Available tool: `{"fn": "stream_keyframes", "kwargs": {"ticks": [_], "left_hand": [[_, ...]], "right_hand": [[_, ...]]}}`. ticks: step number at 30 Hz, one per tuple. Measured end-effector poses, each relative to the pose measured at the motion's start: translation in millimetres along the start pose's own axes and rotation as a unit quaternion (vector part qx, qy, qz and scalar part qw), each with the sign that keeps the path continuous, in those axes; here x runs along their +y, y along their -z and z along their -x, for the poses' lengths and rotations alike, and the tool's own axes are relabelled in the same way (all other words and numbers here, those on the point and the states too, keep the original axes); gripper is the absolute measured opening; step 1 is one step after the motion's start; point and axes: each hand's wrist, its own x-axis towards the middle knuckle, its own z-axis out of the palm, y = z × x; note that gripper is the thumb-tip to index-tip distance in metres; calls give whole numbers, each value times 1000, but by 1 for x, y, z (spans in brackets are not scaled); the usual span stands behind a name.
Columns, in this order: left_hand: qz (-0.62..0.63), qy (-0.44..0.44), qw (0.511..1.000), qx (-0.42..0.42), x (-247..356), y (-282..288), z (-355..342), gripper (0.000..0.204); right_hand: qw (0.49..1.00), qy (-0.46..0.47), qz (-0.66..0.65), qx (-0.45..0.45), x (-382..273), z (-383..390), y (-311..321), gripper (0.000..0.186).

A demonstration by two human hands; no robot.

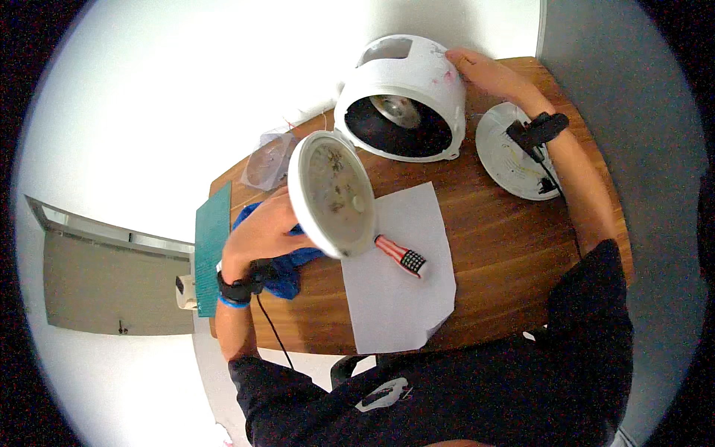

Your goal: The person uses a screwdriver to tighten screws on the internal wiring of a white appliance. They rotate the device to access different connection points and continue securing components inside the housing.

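My left hand (264, 231) is closed on the edge of a white round cover (331, 194), held tilted above the table with its grimy, spotted inner face showing. At the back of the table a white housing (406, 78), like a rice cooker's body, lies tipped, its dark opening facing me. Inside it sits a round metal plate (396, 110), and a rectangular cutout shows in its wall. My right hand (477, 67) rests against the housing's upper right side, thumb and fingers on its rim; part of this hand is hidden behind it.
White paper (398, 316) lies mid-table under a small striped bottle-shaped object (402, 257). A white round dish-like part (506, 156) is under my right forearm. Blue cloth (283, 276), a green mat (214, 249) and a clear plastic piece (267, 162) lie left. Walls stand behind and right.
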Motion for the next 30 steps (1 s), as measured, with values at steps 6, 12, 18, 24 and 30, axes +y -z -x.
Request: {"fn": "stream_keyframes", "kwargs": {"ticks": [6, 12, 18, 24, 30], "left_hand": [[-29, 132, 990, 30, -57, 43, 70, 30], [34, 196, 932, 303, 44, 40, 26, 22], [-279, 92, 945, 144, 86, -15, -12, 38], [-341, 186, 908, 156, 22, -11, -18, 32], [-459, 177, 838, 237, -29, -27, -45, 24]], "right_hand": [[997, -52, -29, -50, -16, 17, 9, 51], [995, -61, -44, -73, 13, 36, 19, 52], [985, -108, -124, -47, -35, 60, 18, 53], [956, -194, -196, -98, -30, 68, 27, 47], [937, -211, -229, -157, -23, 78, 36, 51]]}}
